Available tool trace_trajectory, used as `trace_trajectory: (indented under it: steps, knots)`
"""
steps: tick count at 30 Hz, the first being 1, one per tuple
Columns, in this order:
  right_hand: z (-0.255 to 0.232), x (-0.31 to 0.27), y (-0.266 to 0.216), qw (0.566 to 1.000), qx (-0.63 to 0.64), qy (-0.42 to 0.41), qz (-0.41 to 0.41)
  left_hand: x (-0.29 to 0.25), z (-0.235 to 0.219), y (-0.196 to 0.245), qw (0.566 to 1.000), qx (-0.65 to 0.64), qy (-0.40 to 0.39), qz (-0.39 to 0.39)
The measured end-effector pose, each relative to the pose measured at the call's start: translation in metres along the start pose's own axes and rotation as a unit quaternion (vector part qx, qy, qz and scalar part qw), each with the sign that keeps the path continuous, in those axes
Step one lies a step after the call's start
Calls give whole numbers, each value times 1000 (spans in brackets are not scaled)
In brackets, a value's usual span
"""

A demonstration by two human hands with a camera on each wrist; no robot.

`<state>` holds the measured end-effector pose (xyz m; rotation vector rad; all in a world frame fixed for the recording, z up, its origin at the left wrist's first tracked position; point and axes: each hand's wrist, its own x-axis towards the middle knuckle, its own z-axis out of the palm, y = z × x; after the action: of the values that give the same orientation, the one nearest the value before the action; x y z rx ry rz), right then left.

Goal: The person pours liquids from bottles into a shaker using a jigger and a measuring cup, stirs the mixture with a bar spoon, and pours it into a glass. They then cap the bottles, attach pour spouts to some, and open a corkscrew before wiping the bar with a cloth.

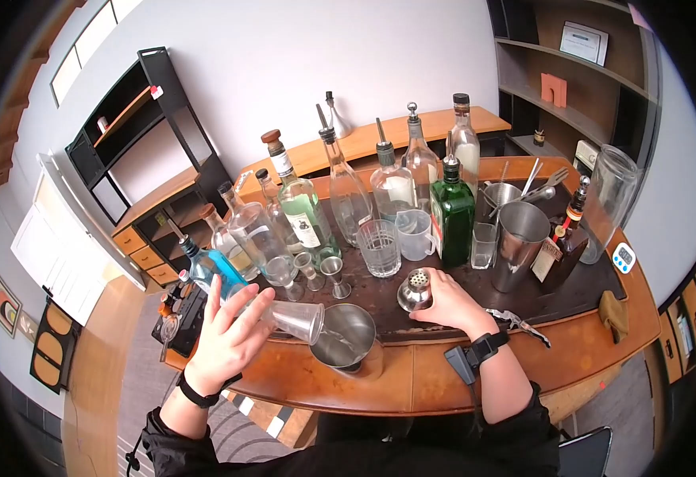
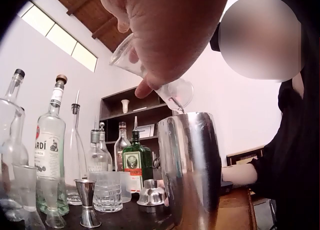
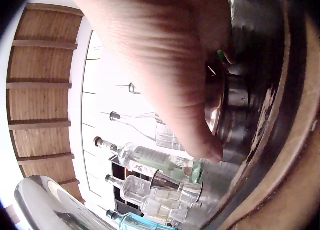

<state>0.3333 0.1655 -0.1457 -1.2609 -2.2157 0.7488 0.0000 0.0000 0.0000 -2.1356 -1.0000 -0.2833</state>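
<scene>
In the head view my left hand (image 1: pixel 233 338) grips a clear glass (image 1: pixel 296 319) tilted to the right, its mouth over a metal shaker tin (image 1: pixel 344 340). A thin stream of clear liquid runs from the glass into the tin (image 2: pixel 190 165), as the left wrist view also shows. My right hand (image 1: pixel 453 304) holds the strainer-topped metal shaker cap (image 1: pixel 415 292) at its right side, on the dark table top. From the right wrist view, the thumb of my right hand (image 3: pixel 165 74) lies against the cap's metal side.
Bottles stand behind, among them a green one (image 1: pixel 453 211) and a blue one (image 1: pixel 213 266). Jiggers (image 1: pixel 336 278) and a cut glass (image 1: pixel 380 250) are nearer. Another metal tin (image 1: pixel 519 246) stands right, with a hawthorn-like metal tool (image 1: pixel 520 326) near the table's front edge.
</scene>
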Motion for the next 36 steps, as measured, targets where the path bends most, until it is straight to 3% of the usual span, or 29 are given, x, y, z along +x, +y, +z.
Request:
trace_trajectory:
  steps: [4,8,10,11,12,14,16,18,21,27,34,36]
  knots:
    - [0,0,0,1000,-1,-6,6,0,1,-2,993,99,34,54]
    - [-1,-1,-2,1000,-6,0,0,-1,1,1,998,57,-6,19]
    - [-1,-1,-2,1000,-5,-1,1,3,10,8,984,-106,-14,-139]
    - [-1,-1,-2,1000,-9,-3,-2,2,15,11,971,-160,-15,-177]
    - [-1,-1,-1,1000,-14,-4,-4,-12,32,10,920,-296,-36,-255]
    - [0,-1,1,1000,-13,-1,-9,-27,52,12,869,-384,-30,-311]
    - [1,-1,1,1000,-12,3,-15,-40,69,13,857,-393,-37,-330]
    - [0,-1,0,1000,-11,-4,1,-61,91,10,814,-431,-87,-379]
    - [-2,-1,-3,1000,-6,-9,4,-80,126,1,780,-472,-99,-398]
    - [2,0,2,1000,-9,5,-6,-98,186,-20,781,-452,-130,-411]
    - [-1,0,-1,1000,1,-5,3,-96,192,-26,745,-460,-124,-467]
    - [0,0,0,1000,-4,4,-6,-91,176,-30,747,-465,-225,-418]
